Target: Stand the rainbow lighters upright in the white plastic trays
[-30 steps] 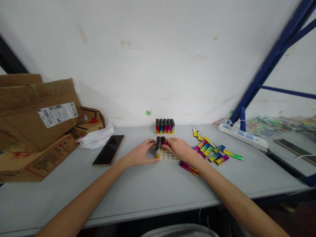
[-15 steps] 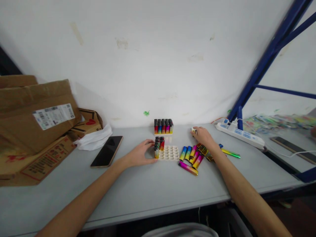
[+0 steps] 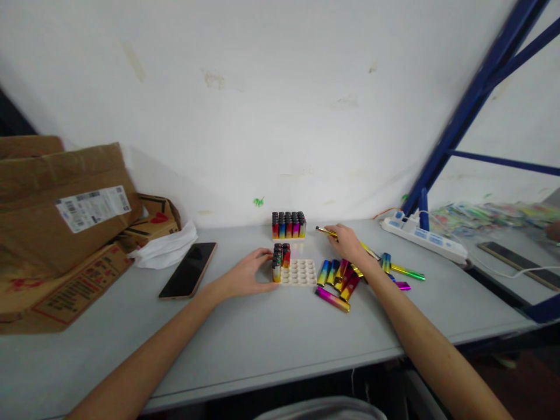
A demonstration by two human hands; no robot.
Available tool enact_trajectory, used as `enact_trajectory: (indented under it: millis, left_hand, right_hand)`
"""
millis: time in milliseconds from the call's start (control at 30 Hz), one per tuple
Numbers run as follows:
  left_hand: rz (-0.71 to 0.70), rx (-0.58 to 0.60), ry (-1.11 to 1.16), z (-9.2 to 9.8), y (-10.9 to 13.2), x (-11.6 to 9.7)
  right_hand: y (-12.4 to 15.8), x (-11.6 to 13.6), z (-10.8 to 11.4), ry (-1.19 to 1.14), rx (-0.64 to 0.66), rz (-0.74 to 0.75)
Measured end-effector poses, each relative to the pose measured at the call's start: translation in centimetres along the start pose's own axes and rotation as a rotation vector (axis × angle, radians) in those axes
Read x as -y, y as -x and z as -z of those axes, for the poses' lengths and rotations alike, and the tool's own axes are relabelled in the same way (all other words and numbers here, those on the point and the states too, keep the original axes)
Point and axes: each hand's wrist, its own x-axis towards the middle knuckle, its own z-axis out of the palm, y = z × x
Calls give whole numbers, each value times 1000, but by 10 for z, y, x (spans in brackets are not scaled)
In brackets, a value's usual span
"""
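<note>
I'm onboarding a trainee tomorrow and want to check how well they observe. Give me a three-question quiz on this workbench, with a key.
1. True or false: the right hand holds a yellow lighter.
2. Which thing lies on the table to the left of the left hand?
A. a smartphone
B. a power strip
C. a pair of scissors
3. Fill in the gap: in the white tray next to the left hand, the standing lighters fill only its ____ end, as the camera sees it.

Key: 1 true; 2 A; 3 left.
</note>
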Motion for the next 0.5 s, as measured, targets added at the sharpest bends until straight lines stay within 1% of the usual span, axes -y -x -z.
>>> enact_trajectory:
  millis: [67, 133, 200, 267, 300, 367, 500]
  left_hand:
    - [-1, 8, -2, 0, 0, -1]
    - [-5, 12, -4, 0, 0, -1]
    - [-6, 7, -2, 0, -1, 0]
    - [-6, 7, -1, -1, -1, 1]
    - [-7, 9, -2, -2, 0, 2]
    - [-14, 11, -2, -3, 0, 3]
    - [-12, 1, 14, -4, 0, 4]
  right_hand:
    - [1, 6, 1, -240, -51, 22]
    - [3, 15, 1, -600, -67, 10]
    - [7, 27, -1, -937, -34, -24]
    - [13, 41, -1, -1172, 9, -53]
    - [16, 48, -2, -1246, 28, -59]
    - [23, 61, -2, -1321, 59, -46]
    - [31, 80, -2, -1332, 121, 25]
